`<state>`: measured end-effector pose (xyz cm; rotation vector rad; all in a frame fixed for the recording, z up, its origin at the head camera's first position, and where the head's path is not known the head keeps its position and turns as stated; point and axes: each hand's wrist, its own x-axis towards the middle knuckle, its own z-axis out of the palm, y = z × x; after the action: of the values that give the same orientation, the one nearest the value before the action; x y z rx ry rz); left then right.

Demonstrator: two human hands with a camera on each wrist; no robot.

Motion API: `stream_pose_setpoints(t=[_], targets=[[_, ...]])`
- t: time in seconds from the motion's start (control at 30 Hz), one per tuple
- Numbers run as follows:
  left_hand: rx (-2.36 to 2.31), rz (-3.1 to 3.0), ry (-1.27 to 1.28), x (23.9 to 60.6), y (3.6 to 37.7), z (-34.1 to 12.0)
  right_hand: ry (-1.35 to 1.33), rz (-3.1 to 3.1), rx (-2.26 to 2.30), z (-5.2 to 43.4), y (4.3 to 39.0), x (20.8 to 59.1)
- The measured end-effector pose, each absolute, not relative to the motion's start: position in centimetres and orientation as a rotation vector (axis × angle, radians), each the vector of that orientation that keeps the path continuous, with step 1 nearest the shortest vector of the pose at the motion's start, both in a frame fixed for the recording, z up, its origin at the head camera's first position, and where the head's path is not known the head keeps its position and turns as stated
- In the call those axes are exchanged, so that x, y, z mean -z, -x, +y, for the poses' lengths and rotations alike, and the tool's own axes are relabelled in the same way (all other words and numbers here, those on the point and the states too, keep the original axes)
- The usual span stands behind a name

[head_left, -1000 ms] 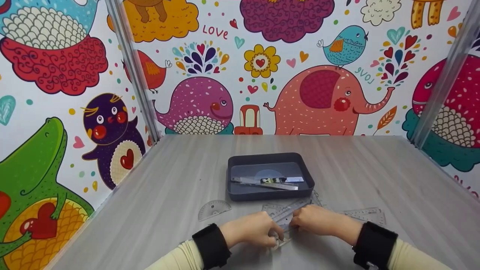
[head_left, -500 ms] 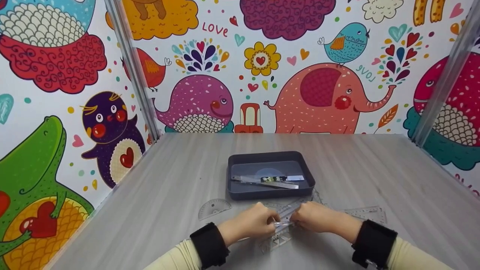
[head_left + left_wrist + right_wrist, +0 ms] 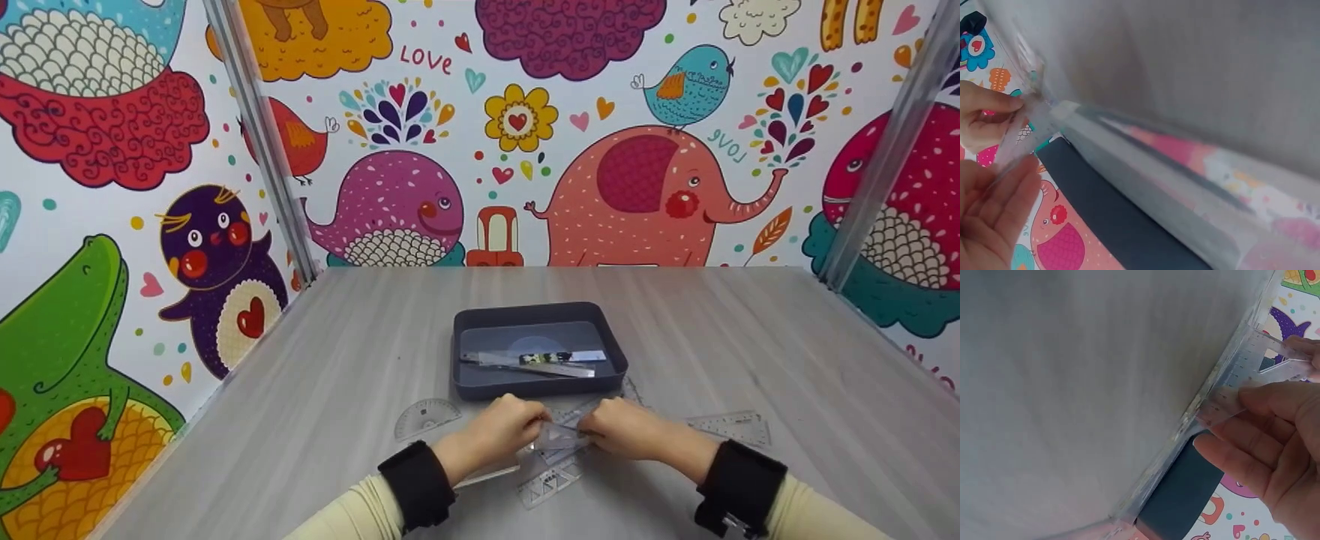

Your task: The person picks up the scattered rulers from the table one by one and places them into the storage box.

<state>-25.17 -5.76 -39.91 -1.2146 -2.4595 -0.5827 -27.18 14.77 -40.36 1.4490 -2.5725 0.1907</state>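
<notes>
Between both hands stretches a clear plastic set square (image 3: 1239,371) with a triangular cutout. My left hand (image 3: 491,429) pinches its left end, while my right hand (image 3: 628,429) grips the other end with thumb and fingers. In the right wrist view the right hand (image 3: 1275,433) has its thumb over the marked edge. Under the hands, more clear drawing pieces (image 3: 566,454) overlap on the table. Nearer the front lies a clear ruler-like piece with triangular cutouts (image 3: 550,482). The edge of another clear piece (image 3: 489,475) shows below the left wrist.
A dark grey tray (image 3: 540,388) stands just beyond the hands, with several rulers (image 3: 559,367) inside. To the left lies a clear protractor (image 3: 427,418), to the right another clear set square (image 3: 731,427). Patterned walls (image 3: 510,172) border the grey table (image 3: 337,375).
My left hand has moved away from the front edge and up, taking hold of the set square with the right hand. The piece with triangular cutouts is now uncovered.
</notes>
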Motion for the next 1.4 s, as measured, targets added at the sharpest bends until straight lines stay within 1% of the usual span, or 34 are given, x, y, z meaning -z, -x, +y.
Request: stream_pose_setpoints(t=[0.27, 0.5, 0.63, 0.87, 1.0, 1.13, 1.27, 1.4], targets=[[0.574, -2.454, 1.155, 38.8, 25.6, -6.0, -1.376, -2.539, -0.309, 15.3, 27.5, 39.6], [0.625, -2.386, 1.037, 37.5, 26.3, -6.0, -1.171, -2.310, -0.287, 15.4, 28.4, 38.3], [0.655, -2.349, 0.952, 36.9, 27.1, -5.9, -1.088, -2.215, -0.339, 15.3, 29.7, 37.7], [0.698, -2.363, 0.832, 36.8, 30.2, -6.3, -1.088, -2.207, -0.430, 14.9, 33.1, 37.2], [0.679, -2.413, 0.762, 37.2, 32.1, -6.6, -1.018, -2.310, -0.342, 14.2, 34.7, 37.5], [0.617, -2.479, 0.686, 37.7, 33.7, -6.5, -0.951, -2.268, -0.196, 13.1, 36.1, 38.2], [0.594, -2.595, 0.629, 38.4, 34.5, -6.1, -0.935, -2.202, 0.002, 12.2, 37.0, 39.2], [0.459, -2.702, 0.625, 38.9, 34.8, -5.8, -0.929, -2.329, 0.126, 11.9, 37.4, 40.2]])
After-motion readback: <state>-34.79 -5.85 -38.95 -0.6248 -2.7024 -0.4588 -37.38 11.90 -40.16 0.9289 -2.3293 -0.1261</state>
